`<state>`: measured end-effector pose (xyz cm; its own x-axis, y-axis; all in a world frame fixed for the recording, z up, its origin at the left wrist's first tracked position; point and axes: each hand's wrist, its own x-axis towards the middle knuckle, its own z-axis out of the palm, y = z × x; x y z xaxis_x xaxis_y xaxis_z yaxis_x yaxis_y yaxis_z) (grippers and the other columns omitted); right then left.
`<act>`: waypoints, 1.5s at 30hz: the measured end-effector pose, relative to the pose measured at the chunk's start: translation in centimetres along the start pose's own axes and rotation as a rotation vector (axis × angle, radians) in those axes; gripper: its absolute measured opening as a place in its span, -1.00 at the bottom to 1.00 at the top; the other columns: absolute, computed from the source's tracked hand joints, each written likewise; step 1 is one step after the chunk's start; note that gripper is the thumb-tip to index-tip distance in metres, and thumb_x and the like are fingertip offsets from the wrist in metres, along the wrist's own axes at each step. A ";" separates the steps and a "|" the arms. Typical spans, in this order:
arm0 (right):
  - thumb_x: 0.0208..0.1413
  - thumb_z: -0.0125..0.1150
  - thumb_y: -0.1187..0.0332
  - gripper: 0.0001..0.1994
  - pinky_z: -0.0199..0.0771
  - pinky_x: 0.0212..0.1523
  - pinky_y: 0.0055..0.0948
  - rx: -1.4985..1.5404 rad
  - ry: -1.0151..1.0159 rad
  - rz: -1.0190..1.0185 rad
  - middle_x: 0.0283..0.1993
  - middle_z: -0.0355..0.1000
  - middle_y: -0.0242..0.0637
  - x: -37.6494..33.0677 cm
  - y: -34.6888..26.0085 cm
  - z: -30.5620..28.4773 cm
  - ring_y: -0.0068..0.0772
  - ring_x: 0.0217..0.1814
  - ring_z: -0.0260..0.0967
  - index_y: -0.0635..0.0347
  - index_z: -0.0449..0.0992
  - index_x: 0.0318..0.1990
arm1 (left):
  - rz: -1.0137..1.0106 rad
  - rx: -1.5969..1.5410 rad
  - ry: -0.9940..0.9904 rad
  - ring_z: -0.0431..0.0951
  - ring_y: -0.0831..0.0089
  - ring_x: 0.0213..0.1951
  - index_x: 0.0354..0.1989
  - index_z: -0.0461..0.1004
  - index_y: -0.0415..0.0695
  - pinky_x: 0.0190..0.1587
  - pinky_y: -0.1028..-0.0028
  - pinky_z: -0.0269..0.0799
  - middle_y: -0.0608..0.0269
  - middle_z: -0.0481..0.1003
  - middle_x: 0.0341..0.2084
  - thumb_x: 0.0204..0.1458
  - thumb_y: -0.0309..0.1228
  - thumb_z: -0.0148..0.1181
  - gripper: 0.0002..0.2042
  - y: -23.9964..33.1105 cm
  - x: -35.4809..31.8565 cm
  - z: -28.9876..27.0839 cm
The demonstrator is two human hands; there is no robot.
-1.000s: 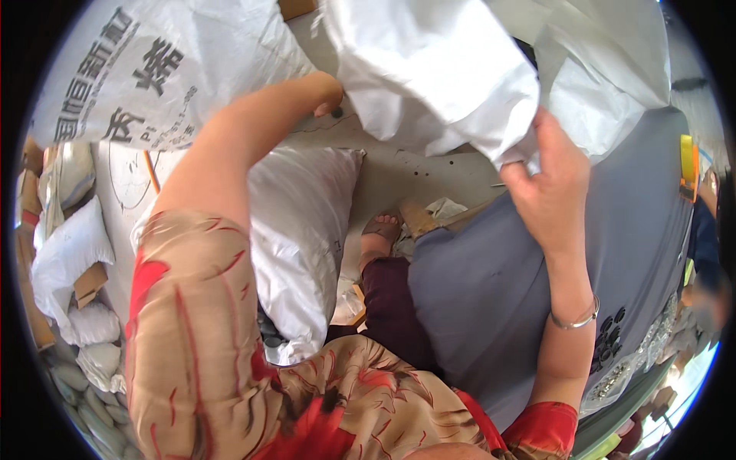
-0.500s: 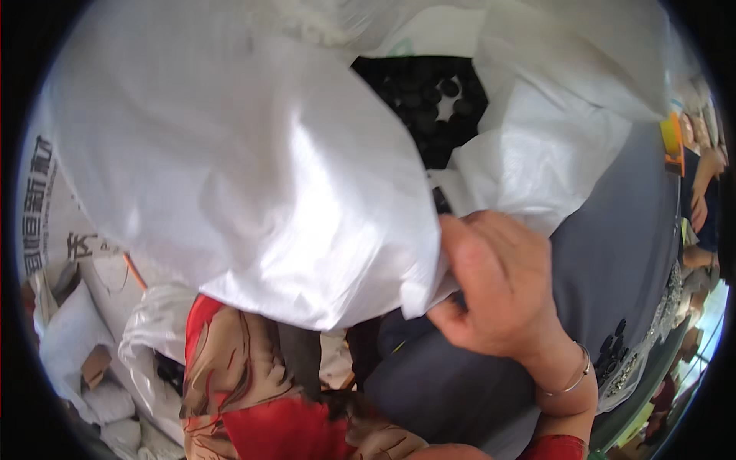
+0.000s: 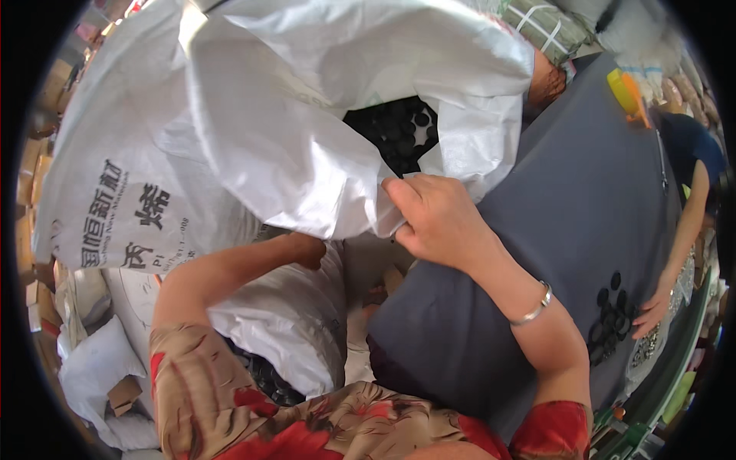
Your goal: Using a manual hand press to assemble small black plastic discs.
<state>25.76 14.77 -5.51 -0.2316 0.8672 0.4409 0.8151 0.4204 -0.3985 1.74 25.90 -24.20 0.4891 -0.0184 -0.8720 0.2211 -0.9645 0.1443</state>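
A large white woven sack [image 3: 284, 146] with dark printing on its side spreads across the upper middle, its mouth facing me. Through the mouth show many small black round pieces [image 3: 391, 130]. My right hand [image 3: 437, 220], a metal bangle on its wrist, is closed in a pinch on the sack's near rim. Under the hanging edge of that sack, my left hand [image 3: 305, 250] is curled, its fingers partly hidden; what it grips, if anything, I cannot make out. Below it stands another white sack [image 3: 287, 326] with black pieces [image 3: 268, 379] showing in its opening.
A grey-covered table [image 3: 491, 337] lies to the right, with a cluster of black discs [image 3: 611, 318] on it. Beside them a co-worker's hand [image 3: 653, 310] reaches in from the right. A yellow and orange tool [image 3: 627, 93] lies at the table's far end. Cardboard pieces lie left.
The sack's raised near side has dropped back, and my left hand and forearm have come into view below it. My right hand still pinches the rim. The view has shifted, showing more of the table.
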 end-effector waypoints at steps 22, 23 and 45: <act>-0.14 -0.01 0.54 -0.71 0.46 -0.34 -0.40 0.265 -0.656 0.397 -0.39 0.52 -0.08 6.5 1.0 -2.8 -0.28 -0.36 0.48 0.40 0.52 -0.23 | -0.248 -0.455 0.537 0.55 0.28 -0.55 -0.31 0.52 -0.26 -0.53 0.33 0.49 0.16 0.54 -0.43 -0.08 -0.26 0.19 -0.71 -0.8 -8.6 -24.4; -0.11 -0.04 0.55 -0.73 0.48 -0.37 -0.36 0.089 -0.656 0.455 -0.41 0.52 -0.08 7.7 2.1 -1.9 -0.24 -0.39 0.49 0.42 0.52 -0.25 | -0.238 -0.452 0.539 0.55 0.28 -0.55 -0.31 0.52 -0.26 -0.53 0.33 0.49 0.16 0.54 -0.43 -0.08 -0.26 0.19 -0.71 -2.0 -6.5 -24.0; 0.12 -0.13 0.26 -0.64 0.30 0.12 -0.08 -0.770 -0.641 0.457 0.03 0.41 0.06 9.2 19.2 11.9 0.09 0.06 0.36 0.28 0.53 -0.11 | -0.694 -0.661 1.532 0.36 -0.03 0.10 0.14 0.27 -0.27 0.18 0.18 0.22 -0.12 0.33 0.10 0.04 -0.02 0.03 -0.39 -7.5 7.6 -20.9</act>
<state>32.98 34.04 -18.68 0.1251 0.9699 -0.2088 0.9554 -0.0610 0.2891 21.44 38.46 -22.17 0.3475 0.9022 0.2555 0.7790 -0.4295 0.4569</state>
